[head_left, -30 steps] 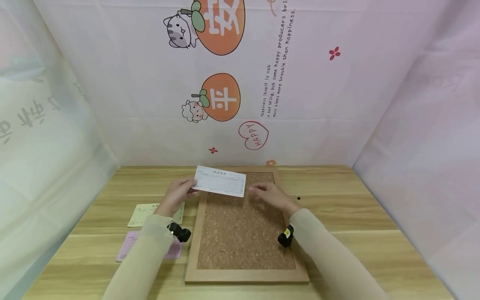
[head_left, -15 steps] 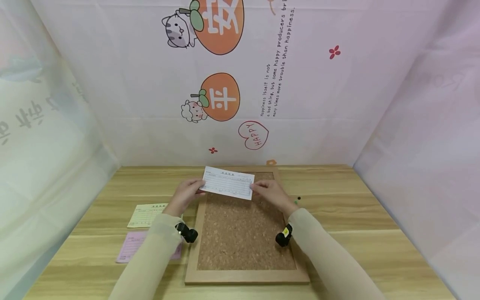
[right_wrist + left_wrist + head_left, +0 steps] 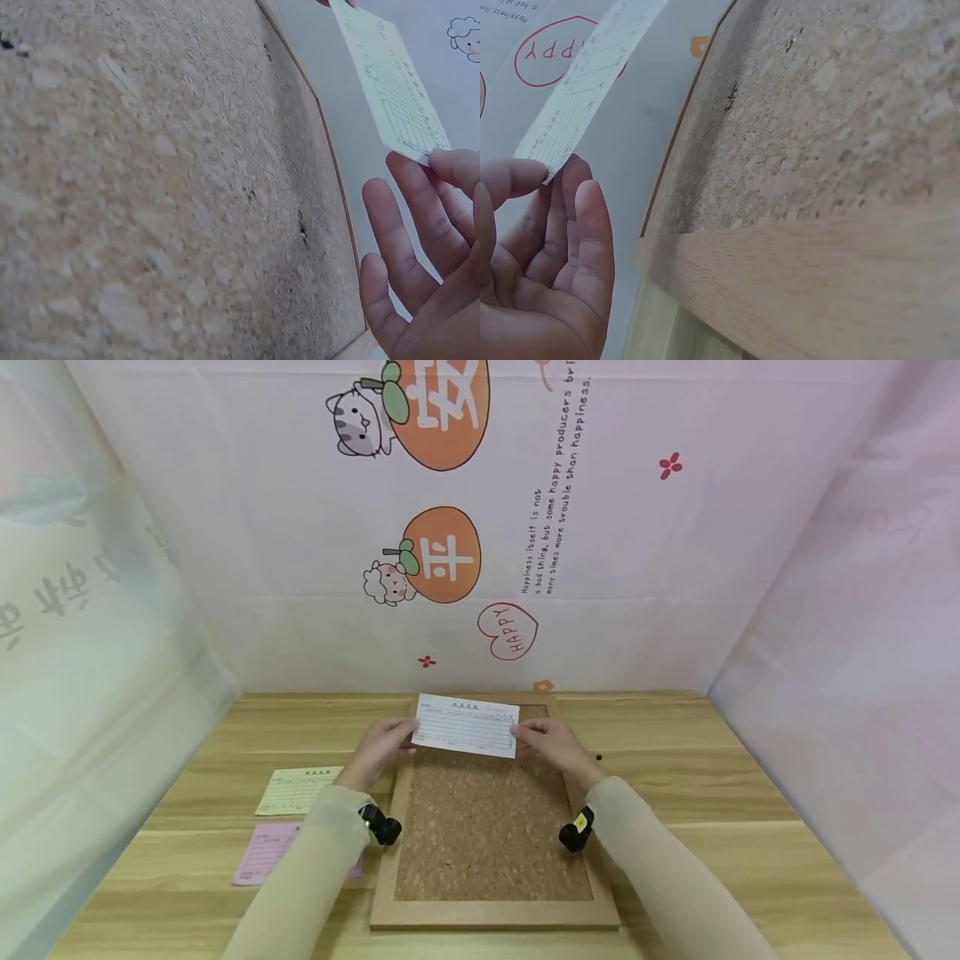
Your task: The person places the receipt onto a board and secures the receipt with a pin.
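A white printed form slip (image 3: 467,727) is held above the far end of a wood-framed cork board (image 3: 487,835). My left hand (image 3: 381,747) pinches its left edge between thumb and fingers, as the left wrist view also shows on the slip (image 3: 574,105). At the opposite edge my right hand (image 3: 553,745) pinches the paper near a corner. In the right wrist view that hand (image 3: 439,247) has its thumb and index finger on the slip (image 3: 394,82), its other fingers spread loosely. The slip is apart from the cork.
Left of the board lie a yellow form slip (image 3: 300,789) and a pink form slip (image 3: 262,856), partly behind my left sleeve (image 3: 300,877). A small black object (image 3: 599,757) sits on the wooden table (image 3: 720,860) to the right. A printed white curtain (image 3: 615,568) stands behind.
The slip has moved a little to the right with my left hand. My right hand, empty at first, now pinches the slip's right edge.
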